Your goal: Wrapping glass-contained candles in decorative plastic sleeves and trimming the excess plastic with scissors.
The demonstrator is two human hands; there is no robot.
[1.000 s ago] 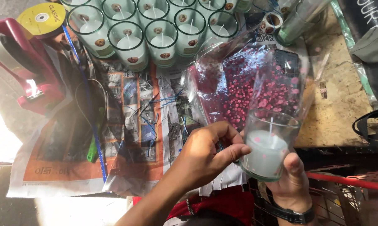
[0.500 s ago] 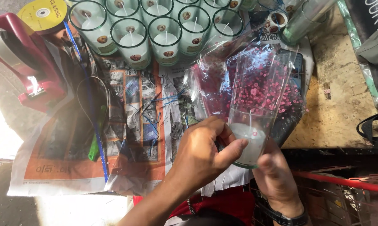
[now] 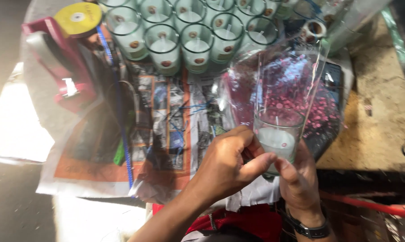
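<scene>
A clear glass candle (image 3: 277,136) with white wax and a wick stands inside a tall clear plastic sleeve (image 3: 290,74) that rises above its rim. My right hand (image 3: 299,186), with a dark wristwatch, grips the glass from below and from the right. My left hand (image 3: 229,166) pinches the sleeve's lower edge against the glass's left side, its thumb touching my right thumb. Behind the sleeve lies a clear bag of small pink bits (image 3: 323,112).
Several glass candles (image 3: 189,40) stand in rows at the top. A red tape dispenser (image 3: 61,67) with a yellow roll (image 3: 77,18) is at the upper left. Newspaper (image 3: 166,121) covers the table, with a blue stick (image 3: 121,116) on it. A small tape roll (image 3: 312,31) lies at the upper right.
The clear sleeve has come over the glass, which before was held bare in my right hand. The glass has shifted a little left and upward, and my left hand now pinches at its base.
</scene>
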